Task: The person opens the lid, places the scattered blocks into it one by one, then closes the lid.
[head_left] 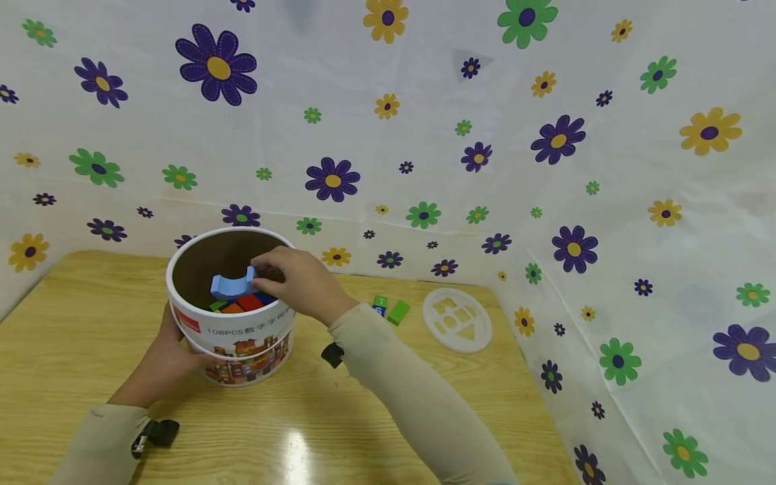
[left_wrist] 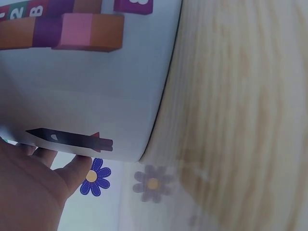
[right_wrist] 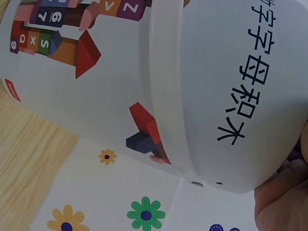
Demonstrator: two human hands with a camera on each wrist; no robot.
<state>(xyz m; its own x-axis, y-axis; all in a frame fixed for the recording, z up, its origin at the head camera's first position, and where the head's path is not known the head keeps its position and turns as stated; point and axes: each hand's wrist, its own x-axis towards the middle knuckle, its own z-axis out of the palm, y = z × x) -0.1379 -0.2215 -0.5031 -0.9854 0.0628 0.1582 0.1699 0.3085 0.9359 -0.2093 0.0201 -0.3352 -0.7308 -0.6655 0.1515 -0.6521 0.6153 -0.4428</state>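
A white bucket with printed toy-block pictures stands on the table. My left hand grips its left side, thumb across the front; in the left wrist view the fingers of this hand lie along the bucket wall. Over the bucket's right rim, my right hand reaches in and pinches one end of a light blue arch block. Beneath the arch lie red, orange, green and blue blocks. The right wrist view has the hand at the bucket's rim, its fingertips hidden.
Right of the bucket lie a plain green block and small green and blue lettered blocks. Farther right is a white round plate with shaped cutouts. A flower-print sheet hangs behind the wooden table.
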